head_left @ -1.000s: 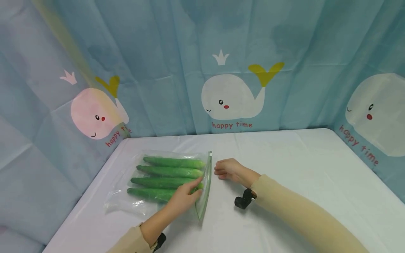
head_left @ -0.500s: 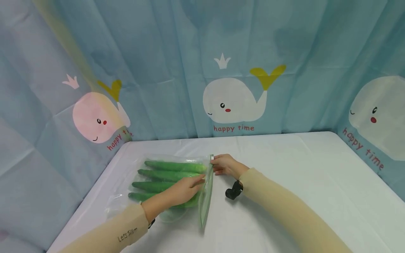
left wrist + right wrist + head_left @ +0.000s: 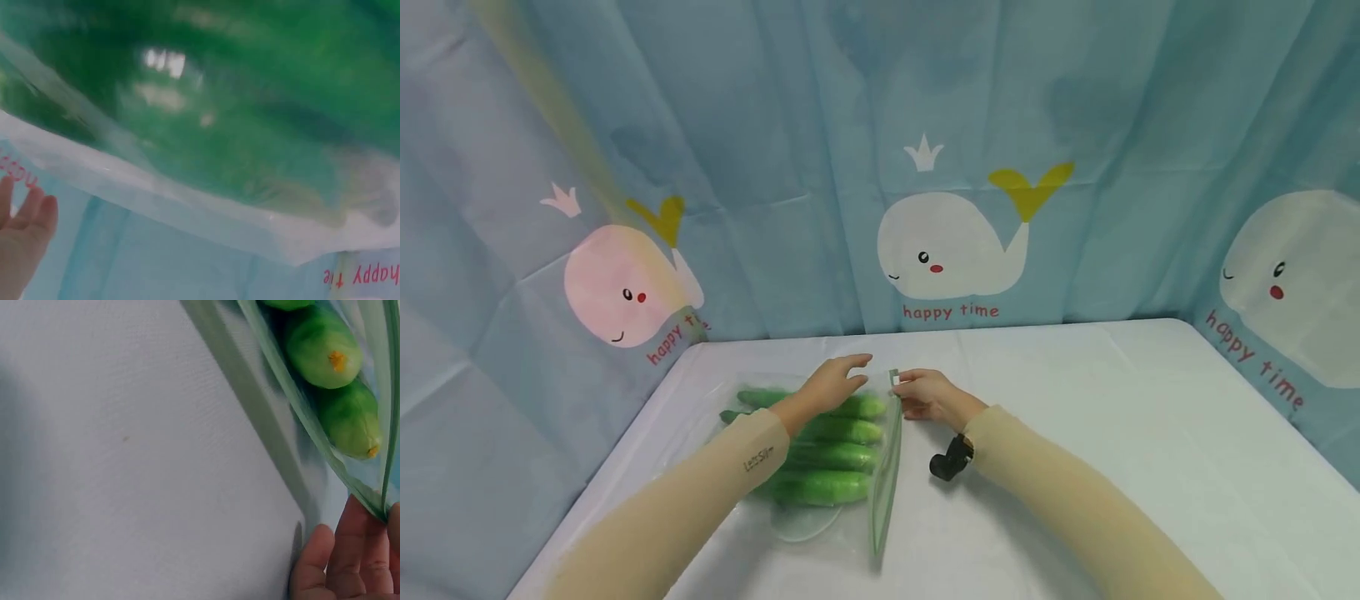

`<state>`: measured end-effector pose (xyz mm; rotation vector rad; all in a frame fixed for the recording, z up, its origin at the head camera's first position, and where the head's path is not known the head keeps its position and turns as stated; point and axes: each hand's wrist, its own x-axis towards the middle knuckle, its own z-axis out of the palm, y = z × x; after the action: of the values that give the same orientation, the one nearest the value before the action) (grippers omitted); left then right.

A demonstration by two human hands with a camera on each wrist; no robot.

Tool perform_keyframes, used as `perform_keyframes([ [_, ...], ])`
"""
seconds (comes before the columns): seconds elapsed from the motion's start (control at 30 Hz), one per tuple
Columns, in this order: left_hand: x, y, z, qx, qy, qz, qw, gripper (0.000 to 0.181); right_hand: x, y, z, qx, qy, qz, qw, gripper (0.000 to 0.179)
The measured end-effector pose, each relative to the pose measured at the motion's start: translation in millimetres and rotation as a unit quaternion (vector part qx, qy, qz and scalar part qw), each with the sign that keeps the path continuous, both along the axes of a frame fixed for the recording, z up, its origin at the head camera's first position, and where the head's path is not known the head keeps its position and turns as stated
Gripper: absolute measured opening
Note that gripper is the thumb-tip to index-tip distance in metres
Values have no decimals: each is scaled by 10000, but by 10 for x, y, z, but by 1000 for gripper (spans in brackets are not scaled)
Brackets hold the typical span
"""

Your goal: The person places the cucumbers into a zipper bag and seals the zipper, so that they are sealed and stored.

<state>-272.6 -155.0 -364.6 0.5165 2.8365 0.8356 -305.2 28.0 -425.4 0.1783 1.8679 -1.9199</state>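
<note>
A clear zip bag (image 3: 805, 523) with a green-edged mouth lies on the table. Several green cucumbers (image 3: 842, 457) lie side by side inside it. My right hand (image 3: 932, 397) pinches the far corner of the mouth, by the white zip tab (image 3: 895, 380). In the right wrist view the bag's green edges (image 3: 294, 394) stand apart, cucumber ends (image 3: 325, 356) showing between them. Over the far cucumber my left hand (image 3: 831, 386) is held with its fingers extended, holding nothing. My left sleeve and hand hide parts of the cucumbers.
White cloth covers the table (image 3: 1075, 417). A blue curtain (image 3: 775, 208) printed with whales stands along its back and sides. A black wrist camera (image 3: 951, 458) sits below my right wrist.
My right hand has come left and taken hold of the bag's far corner. My left hand has moved from the near part of the mouth to above the far cucumber.
</note>
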Motion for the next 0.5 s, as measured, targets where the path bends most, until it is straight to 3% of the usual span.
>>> perform_keyframes([
  [0.1, -144, 46, -19, -126, -167, -181, 9996, 46, 1, 9, 18, 2, 79, 17, 10000, 19],
  [0.23, -254, 68, -83, -74, -358, -277, 9989, 43, 6, -14, 13, 43, 139, 47, 9999, 16],
  [0.37, -346, 101, -138, 117, -457, -180, 9987, 40, 0, -17, 15, 109, 151, -40, 9998, 20],
  [0.5, -404, 126, -169, 46, -360, -75, 9993, 35, -3, -4, 17, 145, 160, -128, 9997, 25],
])
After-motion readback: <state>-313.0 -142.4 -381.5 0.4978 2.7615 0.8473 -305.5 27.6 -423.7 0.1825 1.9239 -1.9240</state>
